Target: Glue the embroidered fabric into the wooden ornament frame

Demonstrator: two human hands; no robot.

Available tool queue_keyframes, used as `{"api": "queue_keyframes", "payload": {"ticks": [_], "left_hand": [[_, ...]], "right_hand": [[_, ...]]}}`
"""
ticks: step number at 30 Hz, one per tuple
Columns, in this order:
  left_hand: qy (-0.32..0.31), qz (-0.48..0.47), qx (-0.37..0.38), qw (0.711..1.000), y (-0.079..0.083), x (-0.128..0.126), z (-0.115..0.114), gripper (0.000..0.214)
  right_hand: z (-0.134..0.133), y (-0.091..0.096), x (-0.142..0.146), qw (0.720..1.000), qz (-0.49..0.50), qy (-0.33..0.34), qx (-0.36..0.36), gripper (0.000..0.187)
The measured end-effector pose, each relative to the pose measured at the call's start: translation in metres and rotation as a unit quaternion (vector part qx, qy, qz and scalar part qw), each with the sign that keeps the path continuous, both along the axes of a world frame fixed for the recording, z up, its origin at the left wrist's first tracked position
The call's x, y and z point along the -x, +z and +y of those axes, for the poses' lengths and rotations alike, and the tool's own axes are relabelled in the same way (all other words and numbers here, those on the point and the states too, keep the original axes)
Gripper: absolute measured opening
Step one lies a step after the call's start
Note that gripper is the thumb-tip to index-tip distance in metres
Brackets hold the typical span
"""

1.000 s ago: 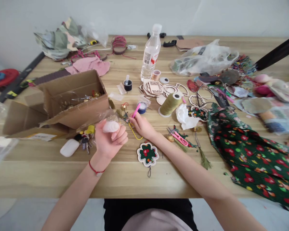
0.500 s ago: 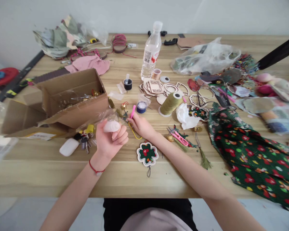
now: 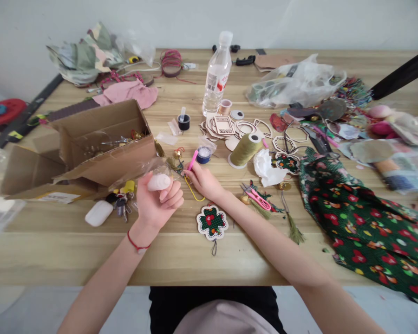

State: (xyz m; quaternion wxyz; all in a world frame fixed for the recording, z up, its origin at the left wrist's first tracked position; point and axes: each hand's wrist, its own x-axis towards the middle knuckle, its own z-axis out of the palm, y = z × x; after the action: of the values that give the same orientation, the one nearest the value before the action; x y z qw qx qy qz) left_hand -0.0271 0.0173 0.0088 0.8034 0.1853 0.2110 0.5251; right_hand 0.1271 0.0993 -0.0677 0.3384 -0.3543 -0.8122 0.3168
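Pink stick (image 3: 192, 160) pinched in right hand (image 3: 202, 181), white lump (image 3: 159, 182) resting in half-open left hand (image 3: 155, 202)

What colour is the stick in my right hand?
The stick in the right hand is bright pink, clearest in the head view.

No words can be read here. The water bottle (image 3: 217, 76), far past the right hand (image 3: 204, 181), has a red and white label (image 3: 213, 81), but its print is too small. The white paper label (image 3: 58, 197) on the cardboard box (image 3: 118, 157), left of the left hand (image 3: 156, 199), is too small to read too.
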Motion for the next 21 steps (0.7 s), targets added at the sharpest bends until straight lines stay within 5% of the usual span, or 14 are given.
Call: {"api": "queue_keyframes", "payload": {"ticks": [21], "left_hand": [[0.015, 0.015, 0.007, 1.0, 0.0032, 0.0006, 0.0003, 0.061]], "right_hand": [[0.001, 0.0012, -0.0002, 1.0, 0.016, -0.003, -0.005, 0.02]]}}
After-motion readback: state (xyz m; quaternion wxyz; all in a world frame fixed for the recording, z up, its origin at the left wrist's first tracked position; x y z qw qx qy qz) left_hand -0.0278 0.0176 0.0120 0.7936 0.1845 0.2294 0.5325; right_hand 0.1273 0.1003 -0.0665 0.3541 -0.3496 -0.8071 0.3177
